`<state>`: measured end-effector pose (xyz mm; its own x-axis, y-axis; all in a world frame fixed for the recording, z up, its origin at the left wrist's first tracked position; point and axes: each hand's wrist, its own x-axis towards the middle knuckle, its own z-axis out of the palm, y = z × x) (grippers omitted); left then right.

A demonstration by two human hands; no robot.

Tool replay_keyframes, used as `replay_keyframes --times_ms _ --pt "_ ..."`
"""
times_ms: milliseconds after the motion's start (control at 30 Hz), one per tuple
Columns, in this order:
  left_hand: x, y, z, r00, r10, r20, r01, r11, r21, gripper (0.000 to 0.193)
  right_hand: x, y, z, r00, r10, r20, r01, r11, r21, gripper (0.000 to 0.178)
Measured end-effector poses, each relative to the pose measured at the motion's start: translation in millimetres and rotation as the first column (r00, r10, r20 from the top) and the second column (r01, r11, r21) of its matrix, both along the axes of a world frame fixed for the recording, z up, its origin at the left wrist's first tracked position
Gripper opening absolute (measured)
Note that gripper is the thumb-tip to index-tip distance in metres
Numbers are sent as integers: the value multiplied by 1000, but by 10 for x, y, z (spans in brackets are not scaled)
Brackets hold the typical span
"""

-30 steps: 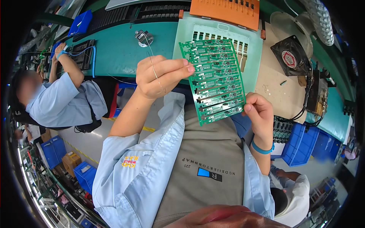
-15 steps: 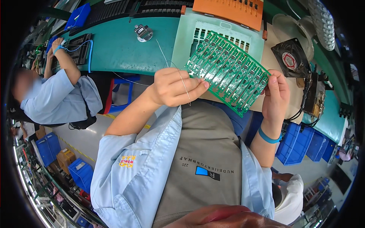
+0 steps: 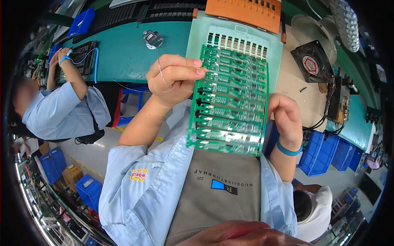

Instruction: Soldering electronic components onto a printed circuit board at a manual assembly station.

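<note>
Pinching green rectangular circuit-board panel by left edge with left hand, also carrying thin silvery wire; cannot tell grip of right hand at right edge. Held up off pale-green slotted plastic tray; seemingly component-filled already, cannot judge remainder.

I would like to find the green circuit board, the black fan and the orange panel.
Green circuit board (image 3: pixel 232 90): head view, middle of face.
Black fan (image 3: pixel 310 64): head view, its round hub.
Orange panel (image 3: pixel 242 15): head view, its bare face.
</note>
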<state>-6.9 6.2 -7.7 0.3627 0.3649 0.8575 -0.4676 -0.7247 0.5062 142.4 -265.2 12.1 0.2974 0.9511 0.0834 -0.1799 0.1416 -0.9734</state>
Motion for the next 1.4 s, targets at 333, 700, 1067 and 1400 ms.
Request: replay_keyframes --times_ms 333,700,1067,1400 --pt "198 -139 97 909 -417 -2 395 862 -319 25 -83 72 -63 925 -281 -255 249 957 -151 32" --pt "229 87 106 900 -342 -269 146 819 -555 25 -99 61 -27 873 -188 -450 166 982 -87 24" --pt "-250 399 361 876 -44 -480 -169 905 -391 45 115 156 -149 791 -547 -273 489 834 -255 15" --pt "-189 159 61 628 -25 -777 -139 980 -143 43 164 372 -239 774 -593 -221 507 790 -346 14"
